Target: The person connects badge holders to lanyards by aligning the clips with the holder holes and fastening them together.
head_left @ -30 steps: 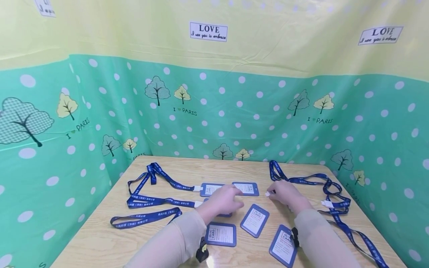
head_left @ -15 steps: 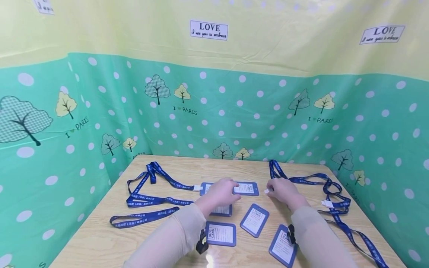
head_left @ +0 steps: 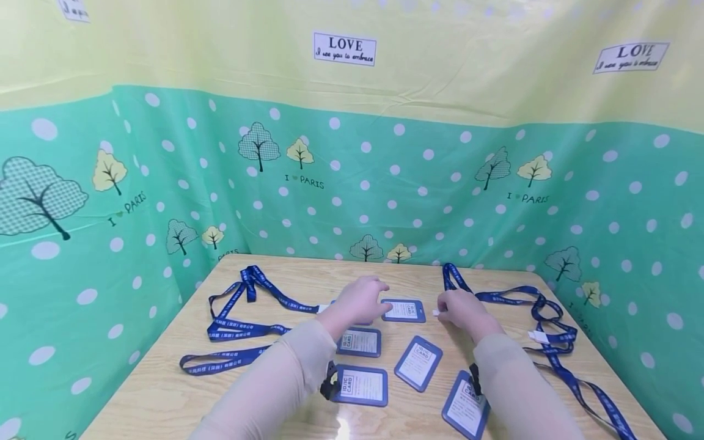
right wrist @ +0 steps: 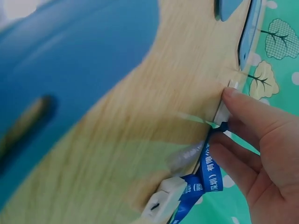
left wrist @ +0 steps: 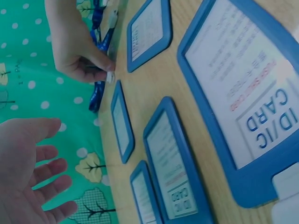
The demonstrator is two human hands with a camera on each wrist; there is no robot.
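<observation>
My right hand [head_left: 463,313] pinches the white plastic clip [right wrist: 223,108] at the end of a blue printed lanyard [right wrist: 211,175], low over the table. Just left of that clip lies a blue-framed badge holder [head_left: 404,310] with an ID/IC card, its slotted end facing the clip. My left hand [head_left: 357,300] hovers with fingers apart and relaxed, thumb near this holder's left end; the left wrist view shows nothing in its palm. Beneath the left hand, another badge holder is mostly hidden.
Nearer on the wooden table [head_left: 165,397] lie several badge holders, including a tilted one [head_left: 418,363] and one by the right sleeve [head_left: 464,406]. Blue lanyards [head_left: 236,330] spread at the left, and more [head_left: 555,357] at the right. A patterned curtain [head_left: 352,183] encloses the table.
My left hand has risen and drawn back toward the far side, baring more of the badge holders below it. The right hand has shifted slightly left, still pinching the clip.
</observation>
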